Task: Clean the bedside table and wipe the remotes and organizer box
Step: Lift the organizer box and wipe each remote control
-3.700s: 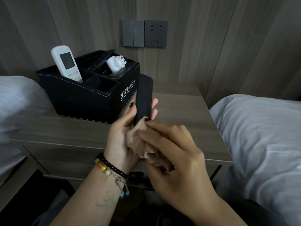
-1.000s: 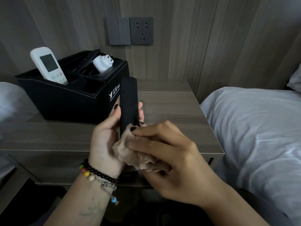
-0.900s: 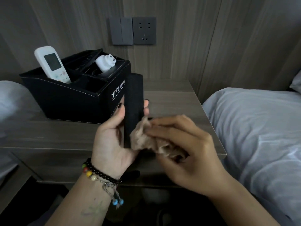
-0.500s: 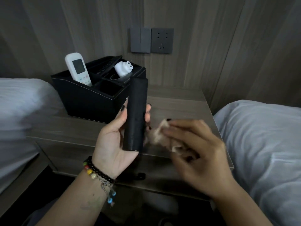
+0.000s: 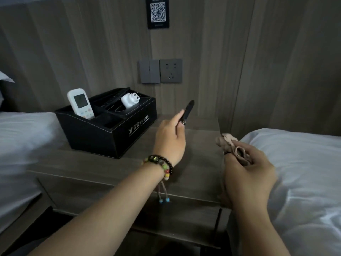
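Reaching out over the brown wood-grain bedside table (image 5: 103, 169), the left hand (image 5: 170, 140) pinches the near end of a slim black remote control (image 5: 187, 110) between its fingertips, so that the remote points up and away toward the far wall, clear of the tabletop and just right of the organizer. A bracelet of dark and coloured beads (image 5: 161, 165) circles that wrist. The right hand (image 5: 247, 174) hovers at the table's right edge, its fingers curled around a crumpled beige cloth (image 5: 230, 146) whose loose end sticks out toward the far side. The black leather-look organizer box (image 5: 103, 133) with white stitching and a printed hotel logo sits on the left far part of the tabletop. In its left compartment a white air-conditioner remote with a small screen (image 5: 80, 104) leans upright; a second dark remote (image 5: 110, 98) lies along the back section, and a white plug adapter (image 5: 129, 99) rests in the right compartment. White bedding (image 5: 295, 163) lies to the right and more white bedding (image 5: 24, 141) to the left. On the wood-panel wall beyond hang a grey switch and socket plate (image 5: 160, 71) and a dark card with a QR code (image 5: 158, 12).
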`<state>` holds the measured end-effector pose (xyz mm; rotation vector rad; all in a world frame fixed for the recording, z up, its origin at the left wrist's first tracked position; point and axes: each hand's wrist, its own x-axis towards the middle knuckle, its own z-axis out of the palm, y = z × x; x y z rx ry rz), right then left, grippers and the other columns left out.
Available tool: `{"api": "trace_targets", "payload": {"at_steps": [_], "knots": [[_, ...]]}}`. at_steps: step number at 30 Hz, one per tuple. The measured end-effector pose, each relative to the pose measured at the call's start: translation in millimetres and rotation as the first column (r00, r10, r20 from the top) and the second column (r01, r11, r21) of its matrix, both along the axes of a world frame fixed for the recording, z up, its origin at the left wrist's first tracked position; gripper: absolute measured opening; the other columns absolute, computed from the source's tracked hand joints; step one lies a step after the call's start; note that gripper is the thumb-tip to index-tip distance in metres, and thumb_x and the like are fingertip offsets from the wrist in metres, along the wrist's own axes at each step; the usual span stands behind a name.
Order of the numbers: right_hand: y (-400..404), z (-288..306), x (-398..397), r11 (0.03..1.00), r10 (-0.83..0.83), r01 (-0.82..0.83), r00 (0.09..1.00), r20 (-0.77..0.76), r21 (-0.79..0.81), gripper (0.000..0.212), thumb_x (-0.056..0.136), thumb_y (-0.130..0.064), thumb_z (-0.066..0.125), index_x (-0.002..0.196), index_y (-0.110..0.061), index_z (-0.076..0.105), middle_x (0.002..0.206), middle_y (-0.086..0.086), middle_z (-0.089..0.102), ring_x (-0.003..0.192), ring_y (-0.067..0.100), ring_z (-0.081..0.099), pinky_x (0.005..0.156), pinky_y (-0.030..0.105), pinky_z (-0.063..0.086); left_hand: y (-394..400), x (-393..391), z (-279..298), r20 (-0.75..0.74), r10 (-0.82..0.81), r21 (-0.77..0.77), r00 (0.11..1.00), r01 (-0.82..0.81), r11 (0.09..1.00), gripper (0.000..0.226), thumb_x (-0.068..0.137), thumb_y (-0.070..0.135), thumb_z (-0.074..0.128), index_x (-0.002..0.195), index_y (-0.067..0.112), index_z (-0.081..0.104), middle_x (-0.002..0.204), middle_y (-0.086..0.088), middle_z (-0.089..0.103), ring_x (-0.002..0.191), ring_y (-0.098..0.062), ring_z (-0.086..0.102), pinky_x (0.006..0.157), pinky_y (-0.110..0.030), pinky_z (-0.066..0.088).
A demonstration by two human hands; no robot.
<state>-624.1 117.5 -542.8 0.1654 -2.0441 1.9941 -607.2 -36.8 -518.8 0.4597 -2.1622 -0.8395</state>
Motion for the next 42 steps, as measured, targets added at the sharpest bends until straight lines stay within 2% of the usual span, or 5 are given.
{"api": "trace_targets", "payload": {"at_steps": [8,11,21,32,42], "knots": [[0,-3,-7,0.996,0.032,-0.03,0.999,0.02,-0.086,0.028,0.077,-0.005,0.067,0.095,-0.025,0.074,0.101,-0.004,0.069,0.088,0.012,0.066,0.085,0.033,0.057,-19,-97,-10,0.443,0.202,-0.323,0.873,-0.054,0.945,0.042,0.1,0.027,0.038,0.142,0.027,0.041,0.124,-0.018,0.043,0.114,-0.035,0.046,0.093,-0.042,0.042],[-1,-1,-6,0.996,0.038,-0.041,0.999,-0.033,-0.084,0.03,0.076,0.0,0.067,0.09,-0.026,0.073,0.097,-0.01,0.065,0.084,0.003,0.062,0.076,0.01,0.05,-18,-109,-17,0.501,0.264,-0.367,0.824,-0.073,0.927,0.04,0.1,0.028,0.038,0.14,0.028,0.042,0.129,-0.016,0.041,0.117,-0.035,0.042,0.095,-0.043,0.04],[-1,-3,-3,0.994,0.107,-0.11,0.985,-0.138,-0.012,0.031,0.074,0.002,0.069,0.094,-0.022,0.073,0.097,-0.009,0.063,0.088,0.002,0.059,0.072,-0.006,0.035,-10,-122,-15,0.67,0.312,-0.457,0.674,0.043,0.888,0.047,0.095,0.037,0.042,0.142,0.032,0.037,0.136,-0.014,0.037,0.126,-0.035,0.029,0.099,-0.041,0.033],[-16,-8,7,0.983,0.139,-0.09,0.933,-0.331,0.161,0.033,0.069,0.004,0.076,0.095,-0.016,0.076,0.095,-0.008,0.063,0.088,-0.017,0.054,0.077,-0.009,0.031,-78,-5,37,0.143,0.236,-0.475,0.961,-0.142,0.868,0.045,0.093,0.026,0.05,0.137,0.02,0.046,0.133,-0.007,0.046,0.128,-0.027,0.038,0.104,-0.039,0.037],[-35,-18,22,0.927,0.222,-0.053,0.876,-0.429,0.371,0.043,0.065,0.009,0.075,0.099,-0.016,0.076,0.097,-0.008,0.064,0.095,0.025,0.064,0.085,0.022,0.043,-178,90,81,-0.01,0.621,-0.283,0.783,-0.598,0.75,0.054,0.085,0.017,0.059,0.136,0.014,0.042,0.139,-0.013,0.04,0.13,-0.034,0.032,0.108,-0.041,0.027]]}}
